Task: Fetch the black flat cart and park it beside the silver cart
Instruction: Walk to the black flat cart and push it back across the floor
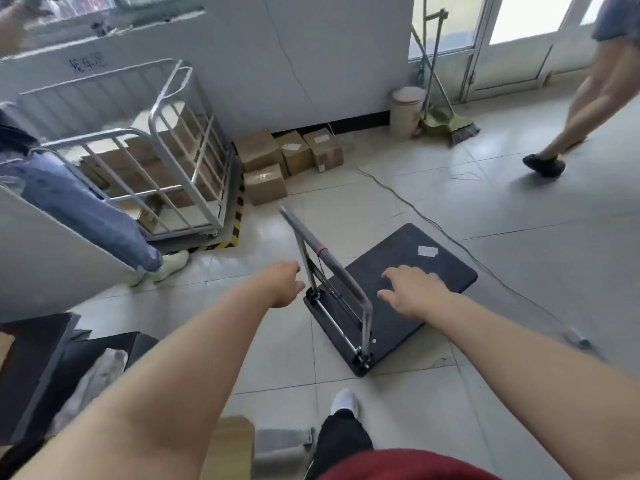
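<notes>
Just right of the frame's middle, the black flat cart [398,282] stands on the tiled floor with its grey handle [332,265] raised. Both hands are empty: the left hand [282,284] is loosely curled just left of the handle, and the right hand [412,292] is spread wide over the deck, past the bar. Neither grips it yet. A good hold would probably put both hands on the bar, well apart, so the cart steers straight. At upper left waits the silver cart [162,157], loaded with boxes. Between the two, cardboard boxes [277,161] crowd the wall and a yellow-black striped edge [235,223] marks a raised plate. A cable [426,216] trails beside the deck and could snag a wheel. One bystander's legs [93,209] stand at left; another person [571,126] walks at upper right.
</notes>
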